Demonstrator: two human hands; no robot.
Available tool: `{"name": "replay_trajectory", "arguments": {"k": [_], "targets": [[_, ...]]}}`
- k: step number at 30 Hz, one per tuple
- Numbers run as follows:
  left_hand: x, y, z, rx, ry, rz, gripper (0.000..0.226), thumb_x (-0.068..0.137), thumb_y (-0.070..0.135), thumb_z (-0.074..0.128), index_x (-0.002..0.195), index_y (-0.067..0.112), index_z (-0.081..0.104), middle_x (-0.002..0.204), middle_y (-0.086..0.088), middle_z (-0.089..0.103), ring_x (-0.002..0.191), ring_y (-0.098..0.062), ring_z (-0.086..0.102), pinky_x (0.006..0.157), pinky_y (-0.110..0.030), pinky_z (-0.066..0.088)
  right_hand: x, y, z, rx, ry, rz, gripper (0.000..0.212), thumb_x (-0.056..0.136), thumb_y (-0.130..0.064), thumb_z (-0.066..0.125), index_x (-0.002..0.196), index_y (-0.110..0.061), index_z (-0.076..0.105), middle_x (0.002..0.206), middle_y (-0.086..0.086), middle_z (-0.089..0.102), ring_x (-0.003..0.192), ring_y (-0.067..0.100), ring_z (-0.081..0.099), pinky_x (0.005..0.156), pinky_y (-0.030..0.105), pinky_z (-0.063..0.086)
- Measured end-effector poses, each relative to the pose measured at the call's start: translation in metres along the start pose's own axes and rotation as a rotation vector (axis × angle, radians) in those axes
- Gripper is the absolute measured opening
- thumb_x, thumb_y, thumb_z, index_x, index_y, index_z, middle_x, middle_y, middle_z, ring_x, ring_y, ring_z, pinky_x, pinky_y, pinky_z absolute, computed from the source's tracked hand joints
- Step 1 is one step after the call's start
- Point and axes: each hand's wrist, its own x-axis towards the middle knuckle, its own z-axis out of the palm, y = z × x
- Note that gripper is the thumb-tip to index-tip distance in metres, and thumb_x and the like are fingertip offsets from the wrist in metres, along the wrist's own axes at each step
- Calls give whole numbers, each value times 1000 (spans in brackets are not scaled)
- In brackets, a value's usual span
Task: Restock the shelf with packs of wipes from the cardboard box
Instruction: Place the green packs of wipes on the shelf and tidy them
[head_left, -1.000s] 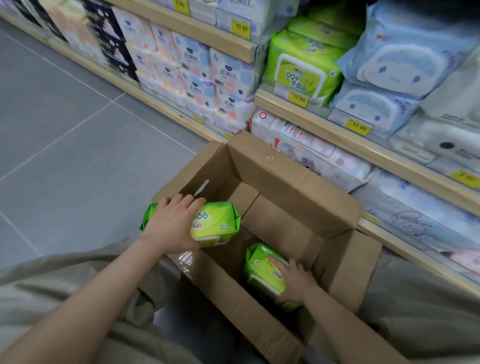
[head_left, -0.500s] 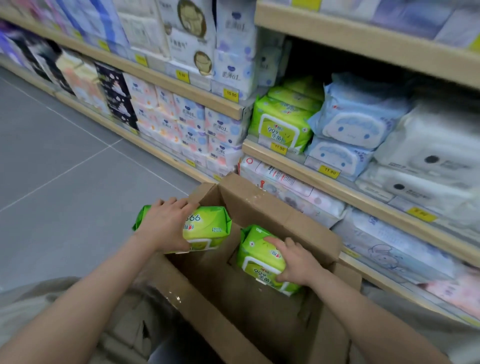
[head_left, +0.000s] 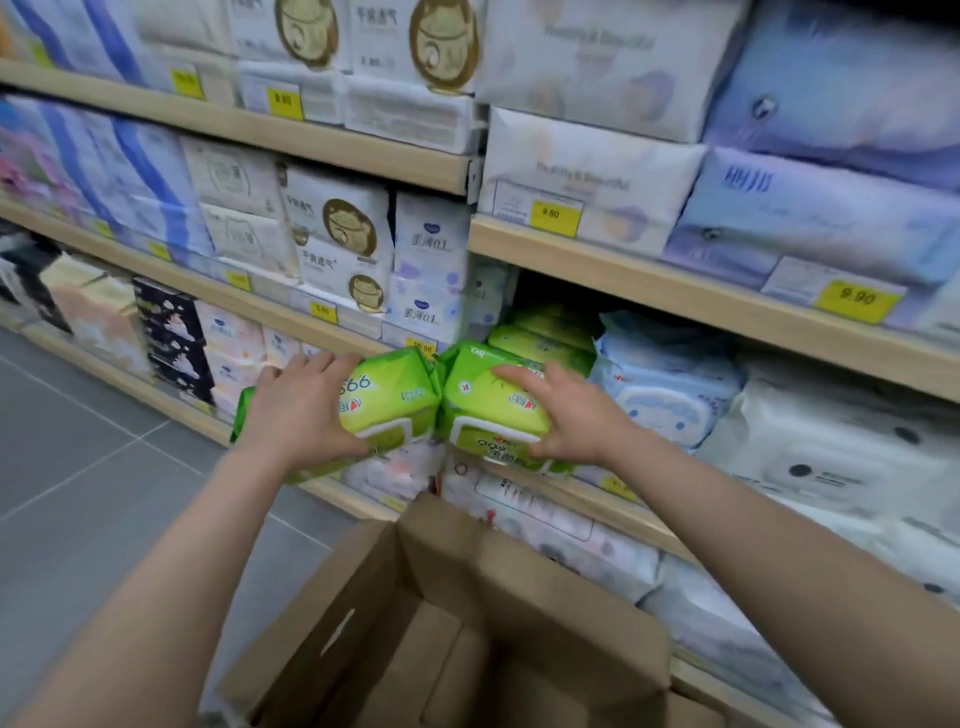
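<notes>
My left hand (head_left: 298, 410) grips one green pack of wipes (head_left: 389, 405), and my right hand (head_left: 566, 415) grips a second green pack (head_left: 483, 400). Both packs are held up side by side, touching, just in front of the shelf (head_left: 675, 291). Behind the right pack, more green packs (head_left: 545, 338) are stacked in the shelf bay. The open cardboard box (head_left: 519, 597) stands below my arms, its flaps up; what lies inside it is hidden in shadow.
Pale blue wipe packs (head_left: 670, 384) and white packs (head_left: 831, 447) fill the bay to the right of the green ones. Tissue and pad packs crowd the other shelves. Yellow price tags (head_left: 553, 215) line the wooden shelf edges. Grey tiled floor (head_left: 78, 467) lies to the left.
Both hands have lifted their green packs up out of the box and toward the shelf bay. The view has tilted upward, so the box now sits low in the frame.
</notes>
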Motion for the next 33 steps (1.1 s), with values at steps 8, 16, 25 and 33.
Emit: {"name": "replay_trajectory", "arguments": {"k": [8, 16, 25, 33], "targets": [[37, -20, 12, 0, 61, -48, 102, 49, 60, 76, 137, 23, 39, 121, -3, 55, 109, -28, 48, 87, -46, 36, 71, 16, -39, -147, 100, 57, 95, 70, -26, 73, 143, -48, 14, 125, 11, 40, 106, 34, 48, 83, 41, 41], [27, -26, 32, 18, -9, -62, 107, 41, 73, 51, 136, 24, 41, 116, -1, 58, 104, -26, 51, 84, -44, 37, 96, 34, -13, -92, 55, 182, 91, 79, -14, 67, 147, -40, 11, 145, 15, 25, 128, 38, 33, 103, 45, 31], [26, -27, 48, 15, 22, -20, 103, 38, 78, 44, 119, 17, 58, 93, -3, 64, 82, -30, 59, 67, -42, 41, 115, -13, 27, -323, 272, 232, 82, 73, -38, 73, 140, -38, 26, 147, 13, 32, 131, 39, 32, 98, 71, 25], [27, -28, 51, 21, 7, -27, 100, 41, 80, 44, 117, 18, 59, 85, 0, 62, 76, -28, 57, 63, -40, 40, 123, 33, 39, -262, 279, 351, 73, 77, -1, 60, 140, -30, 37, 135, 15, 45, 120, 42, 43, 98, 71, 27]]}}
